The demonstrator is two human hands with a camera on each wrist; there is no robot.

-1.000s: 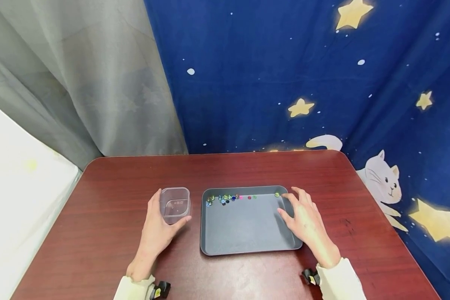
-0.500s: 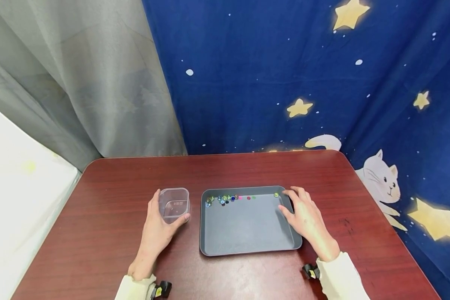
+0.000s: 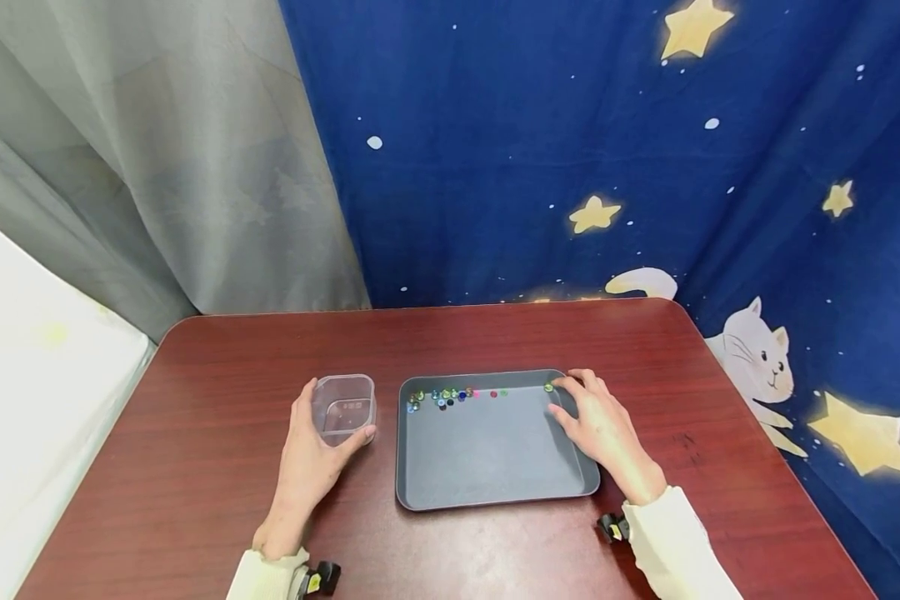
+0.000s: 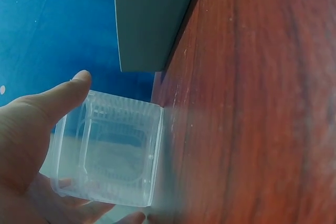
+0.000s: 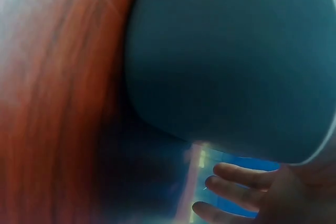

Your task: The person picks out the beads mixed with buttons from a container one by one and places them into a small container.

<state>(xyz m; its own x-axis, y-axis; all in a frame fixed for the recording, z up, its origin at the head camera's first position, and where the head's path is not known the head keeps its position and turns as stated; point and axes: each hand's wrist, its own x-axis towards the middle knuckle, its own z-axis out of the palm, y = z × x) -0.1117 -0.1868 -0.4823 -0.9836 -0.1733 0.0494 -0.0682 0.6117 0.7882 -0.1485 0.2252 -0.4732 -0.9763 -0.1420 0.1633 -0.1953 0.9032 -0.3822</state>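
On the left, my left hand [image 3: 309,467] holds a clear plastic container [image 3: 345,408], thumb at its near right corner and fingers along its left side. The left wrist view shows the container [image 4: 118,150] between thumb and fingers, with nothing visible inside. My right hand [image 3: 603,425] reaches over the right side of a grey tray [image 3: 495,458]. Its index fingertip is right at a yellow-green glassy bead [image 3: 548,387] in the far right corner, the thumb held apart. Seen from the right wrist, the tray's outer side [image 5: 226,66] hides the bead and fingertip.
Several small coloured beads [image 3: 446,394] lie along the tray's far edge, mostly towards its far left corner. A red bead [image 3: 493,394] sits farther right. The reddish wooden table [image 3: 495,550] bears everything, with a blue starry curtain [image 3: 495,167] behind.
My right hand has shifted slightly, bringing the index fingertip from beside the yellow-green bead to right at it. The left hand keeps its hold on the container; the view has drifted a little.
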